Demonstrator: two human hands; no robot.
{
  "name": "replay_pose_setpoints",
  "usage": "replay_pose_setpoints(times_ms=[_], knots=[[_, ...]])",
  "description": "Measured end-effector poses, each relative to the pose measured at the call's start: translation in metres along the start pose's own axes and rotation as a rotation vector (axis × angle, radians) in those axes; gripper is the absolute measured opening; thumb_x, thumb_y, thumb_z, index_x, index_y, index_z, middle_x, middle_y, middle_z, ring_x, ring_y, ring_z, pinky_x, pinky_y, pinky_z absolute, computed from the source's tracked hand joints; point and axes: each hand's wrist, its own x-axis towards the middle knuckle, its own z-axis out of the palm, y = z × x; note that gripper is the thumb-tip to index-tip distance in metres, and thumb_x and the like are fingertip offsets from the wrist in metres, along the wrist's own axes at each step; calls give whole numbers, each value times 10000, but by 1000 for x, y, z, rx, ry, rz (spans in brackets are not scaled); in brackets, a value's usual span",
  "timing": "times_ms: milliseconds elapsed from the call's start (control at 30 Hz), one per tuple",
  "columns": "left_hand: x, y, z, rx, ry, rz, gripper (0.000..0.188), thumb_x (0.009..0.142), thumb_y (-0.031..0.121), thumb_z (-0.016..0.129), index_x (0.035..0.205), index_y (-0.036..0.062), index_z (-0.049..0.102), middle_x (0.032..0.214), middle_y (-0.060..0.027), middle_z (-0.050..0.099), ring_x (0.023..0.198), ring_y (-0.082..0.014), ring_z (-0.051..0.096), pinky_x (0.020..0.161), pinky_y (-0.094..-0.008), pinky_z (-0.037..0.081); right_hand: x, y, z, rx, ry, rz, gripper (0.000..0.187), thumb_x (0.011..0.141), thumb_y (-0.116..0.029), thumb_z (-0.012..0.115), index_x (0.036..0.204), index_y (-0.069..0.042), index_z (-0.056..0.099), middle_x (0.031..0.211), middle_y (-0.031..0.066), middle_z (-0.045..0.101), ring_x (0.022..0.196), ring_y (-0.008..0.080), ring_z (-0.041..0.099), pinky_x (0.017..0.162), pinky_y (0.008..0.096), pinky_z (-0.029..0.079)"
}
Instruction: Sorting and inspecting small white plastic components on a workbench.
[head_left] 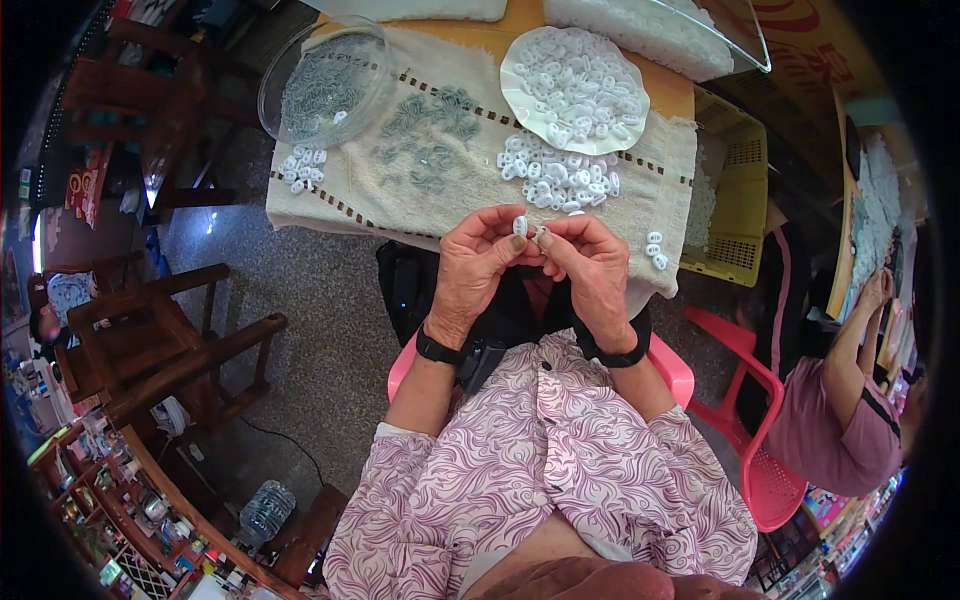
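Observation:
Over the table's near edge, my two hands meet with fingertips almost touching. My left hand [478, 262] pinches a small white oval plastic piece [520, 226] with two dark holes. My right hand [590, 265] is closed beside it, thumb against fingers, on something small that I cannot make out. Just beyond lies a loose heap of similar white pieces [560, 178]. Behind the heap, a white scalloped plate [510, 92] is piled with more. Small grey metal parts [430, 120] are spread on the beige cloth [460, 195], and a clear round dish [268, 105] holds many more.
A small group of white pieces [303, 168] sits at the cloth's left, and a few [656, 250] at its right. A yellow crate [740, 210] stands right of the table. Another person [840, 420] sits on the right by a red chair [745, 410]. Wooden chairs [160, 350] stand left.

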Motion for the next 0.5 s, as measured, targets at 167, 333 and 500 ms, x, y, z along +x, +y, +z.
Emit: replay_pose_setpoints(times_ms=[167, 333, 500], knots=[[0, 1, 2, 32, 6, 12, 329, 864, -37, 623, 1183, -43, 542, 1016, -132, 653, 868, -185, 667, 783, -308, 578, 0, -1, 0, -6, 0, 14, 143, 867, -92, 677, 962, 9, 642, 778, 25, 668, 617, 32, 575, 531, 162, 452], [-1, 1, 3, 56, 8, 25, 318, 861, -40, 624, 1171, -41, 552, 1014, -127, 654, 866, -179, 666, 785, -308, 577, -1, -1, -1, -3, -6, 4, 142, 865, -88, 677, 960, 11, 642, 777, 23, 667, 617, 32, 572, 533, 162, 448], [-1, 0, 3, 102, 8, 38, 301, 860, -47, 624, 1155, -37, 567, 1010, -114, 657, 861, -169, 661, 788, -305, 573, 0, 0, -2, -31, -9, 8, 136, 865, -83, 675, 956, 13, 646, 778, 22, 670, 617, 30, 569, 536, 160, 445]])
